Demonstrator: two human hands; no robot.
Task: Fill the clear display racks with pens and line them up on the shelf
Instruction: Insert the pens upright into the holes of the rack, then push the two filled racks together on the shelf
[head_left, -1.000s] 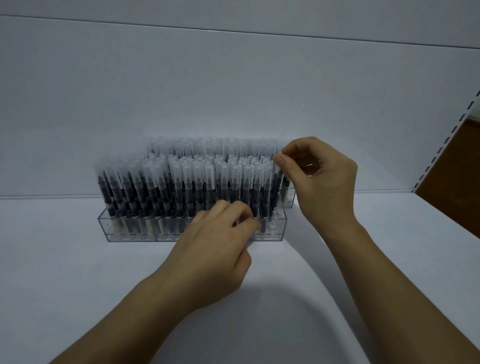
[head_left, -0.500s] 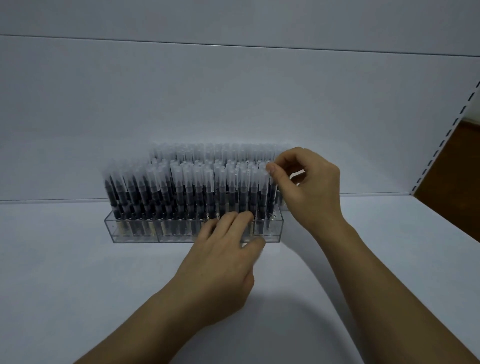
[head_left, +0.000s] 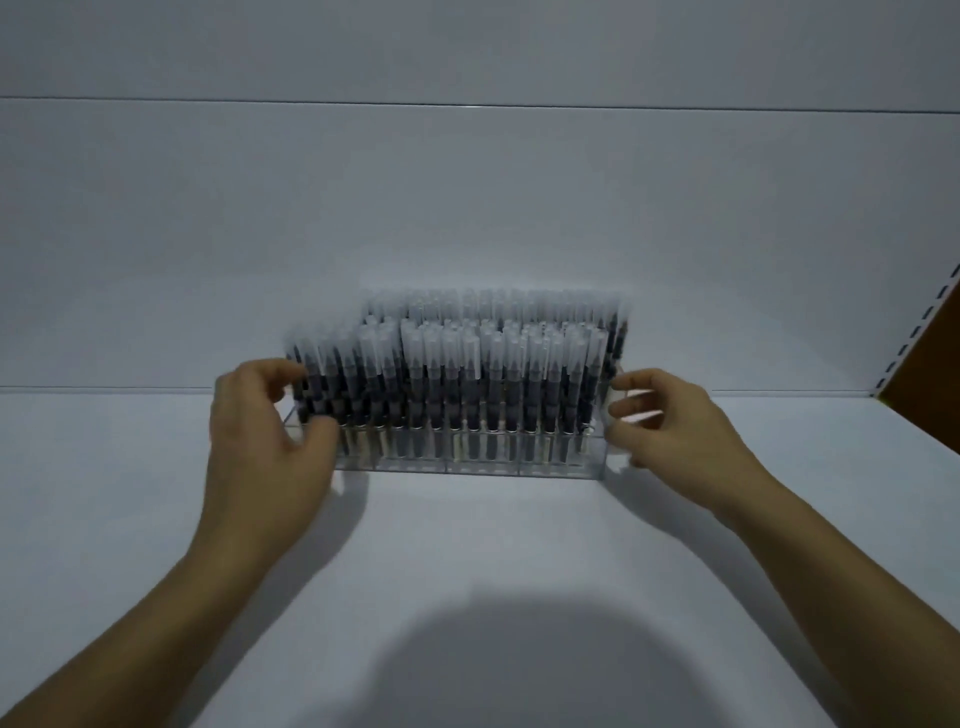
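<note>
On a white shelf (head_left: 467, 571), against a plain back panel (head_left: 467, 208), a clear front rack (head_left: 483, 460) stands packed with upright dark pens (head_left: 457, 384) under frosted caps. Just behind it, set a little further right, rises a rear block of pens (head_left: 498, 309), presumably in its own rack.

A person's left hand (head_left: 265, 447) curls round the front rack's left end, with its fingers against the outermost pens and its thumb at the lower front corner. The right hand (head_left: 670, 426) is cupped at the right end with bent fingers. Motion blur means I cannot tell whether it grips the wall or is only close to it. The front rack rests on the shelf squarely between the two hands.

The step appears to be squaring this rack against the one behind. Doing it well likely means holding the clear base walls rather than the pens. It also means sliding the rack flat instead of lifting it, moving both ends evenly, and stopping once the ends line up, so no pen tips out.
</note>
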